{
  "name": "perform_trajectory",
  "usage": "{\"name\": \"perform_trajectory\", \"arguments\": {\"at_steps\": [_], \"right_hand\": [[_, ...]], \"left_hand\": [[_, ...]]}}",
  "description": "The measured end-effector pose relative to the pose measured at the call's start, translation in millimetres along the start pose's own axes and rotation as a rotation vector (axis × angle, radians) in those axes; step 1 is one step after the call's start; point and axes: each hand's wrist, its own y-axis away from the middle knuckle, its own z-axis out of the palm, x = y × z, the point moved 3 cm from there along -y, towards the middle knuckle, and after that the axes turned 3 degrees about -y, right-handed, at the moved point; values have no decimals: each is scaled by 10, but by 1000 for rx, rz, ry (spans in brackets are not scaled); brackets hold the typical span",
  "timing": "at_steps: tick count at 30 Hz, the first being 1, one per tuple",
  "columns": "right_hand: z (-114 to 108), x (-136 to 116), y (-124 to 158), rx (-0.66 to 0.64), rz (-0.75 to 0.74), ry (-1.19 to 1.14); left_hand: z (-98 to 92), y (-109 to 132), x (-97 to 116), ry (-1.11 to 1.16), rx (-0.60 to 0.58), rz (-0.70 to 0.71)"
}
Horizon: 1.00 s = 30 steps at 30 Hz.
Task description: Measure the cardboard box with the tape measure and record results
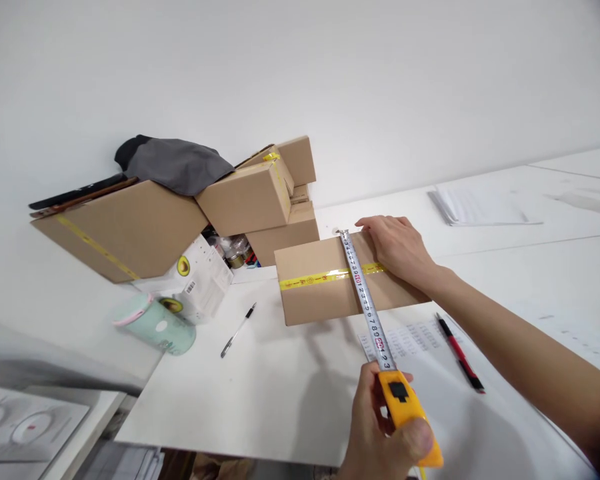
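Observation:
In the head view a small cardboard box [310, 303] with yellow printed tape across it is at the middle of the desk. My right hand [397, 243] is wrapped over its far right part, with the fingertips near the far edge, partly hidden. A yellow tape measure [410, 407] is gripped in my left hand [373, 433], close to the desk's front edge. Its metal blade [365, 300] is pulled out and crosses the box, the end hook at the box's far edge. Numbers just past 20 show beside the case.
Larger cardboard boxes [245, 200] and a grey cloth [175, 163] are stacked at the back left. A mint-green cylindrical container [165, 327], a black-capped pen [237, 331], a red-and-black pen [460, 353], a printed sheet [430, 373] and a paper stack [480, 203] lie around.

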Motion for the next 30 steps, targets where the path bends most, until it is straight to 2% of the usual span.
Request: {"name": "perform_trajectory", "arguments": {"at_steps": [10, 15, 21, 25, 30], "right_hand": [[12, -60, -27, -57, -179, 98], [74, 0, -47, -53, -159, 78], [85, 8, -40, -48, -153, 54], [80, -12, -37, -40, -144, 51], [62, -55, 5, 2, -16, 103]], "left_hand": [[23, -20, -194, -9, 29, -64], [39, -34, -139, -90, 113, -93], [106, -87, -93, -202, 97, -86], [100, -77, -59, -187, 97, -87], [47, 92, -199, -153, 85, -122]]}}
